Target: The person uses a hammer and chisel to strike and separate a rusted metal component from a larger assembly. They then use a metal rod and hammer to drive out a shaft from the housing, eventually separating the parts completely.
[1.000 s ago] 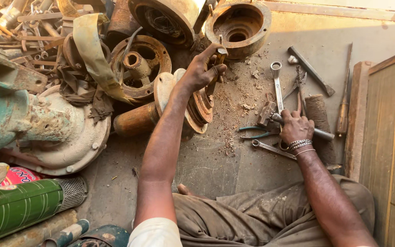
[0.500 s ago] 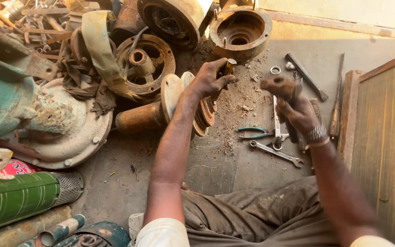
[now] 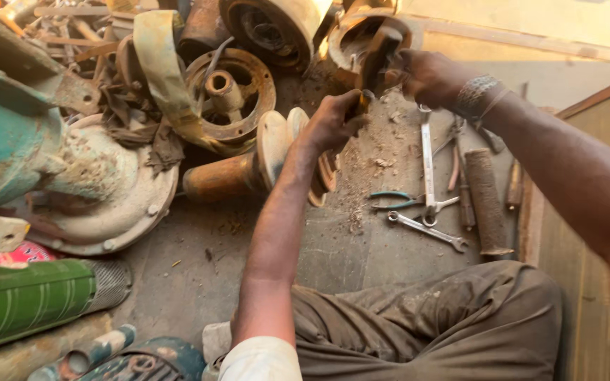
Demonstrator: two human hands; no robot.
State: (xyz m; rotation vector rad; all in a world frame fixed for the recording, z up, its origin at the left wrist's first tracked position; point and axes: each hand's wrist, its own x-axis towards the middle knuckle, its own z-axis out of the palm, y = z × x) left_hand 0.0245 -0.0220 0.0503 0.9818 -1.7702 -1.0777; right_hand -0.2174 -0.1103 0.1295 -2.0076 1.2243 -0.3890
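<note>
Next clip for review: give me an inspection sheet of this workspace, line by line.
Surface: concrete floor, dusty, with rust crumbs near the tools.
Job's things: small yellowish piece pinched in the left hand; hammer gripped in the right hand just above it.
Clutter: spanners, pliers, a cylindrical roll, rusty flanged shaft, wheel hub, green pump housing, green ribbed cylinder.
Grippers: both hands closed on their items, close together.
Cables: nothing seen.
Surroundings: wooden panel at the right; scrap metal piled along the top.
</note>
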